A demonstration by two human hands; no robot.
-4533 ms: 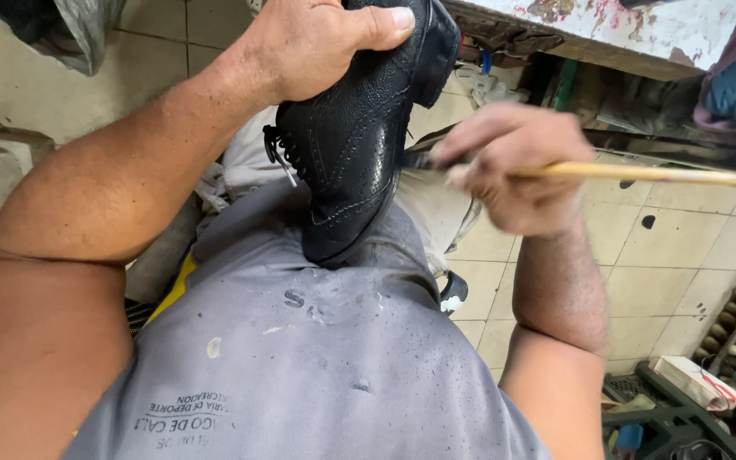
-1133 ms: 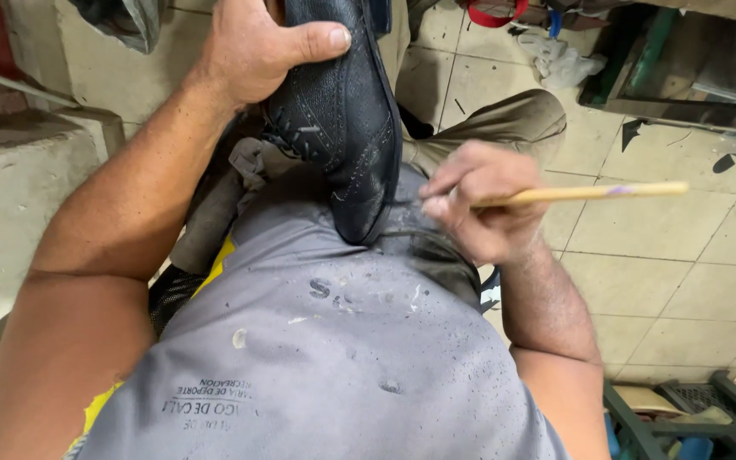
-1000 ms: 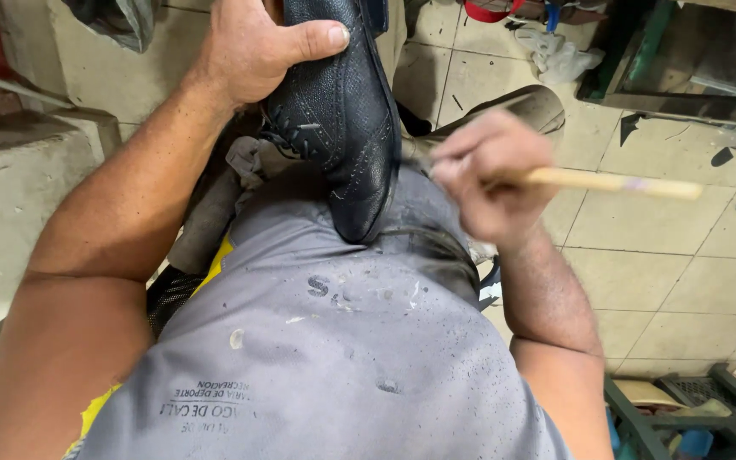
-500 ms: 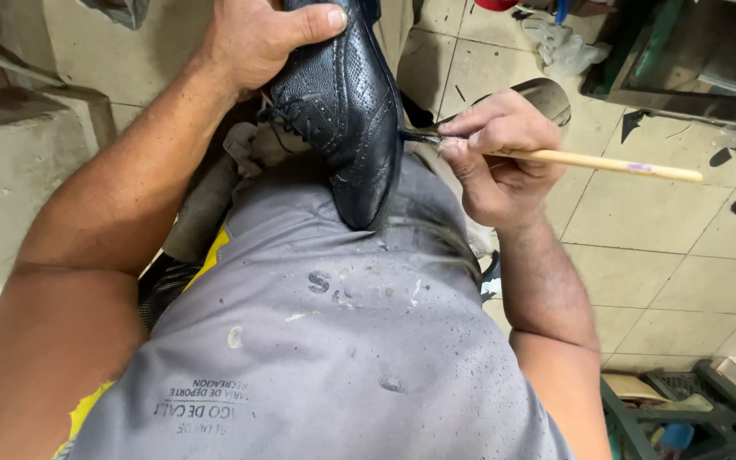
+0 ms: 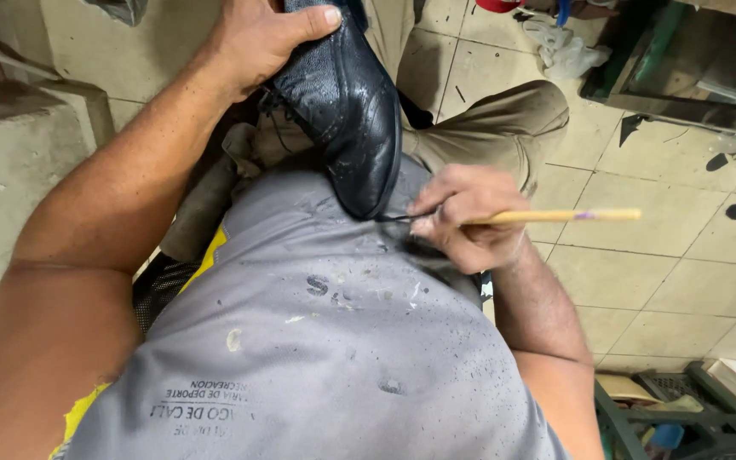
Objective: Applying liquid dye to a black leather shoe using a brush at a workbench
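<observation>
Black and shiny, the shoe point(image 5: 347, 102) rests toe-down against your grey shirt point(image 5: 325, 341). Your left hand point(image 5: 261, 38) wraps tightly around its upper part, thumb on top. Your right hand point(image 5: 466, 217) pinches a thin wooden brush point(image 5: 547, 217), fingers closed, its dark tip just beside the shoe's toe.

We have one view only, worn on the head and tipped steeply down our own chest. It sits close over the left hand point(image 5: 253, 38) and right hand point(image 5: 462, 217), the tiled floor point(image 5: 683, 247) beyond.
</observation>
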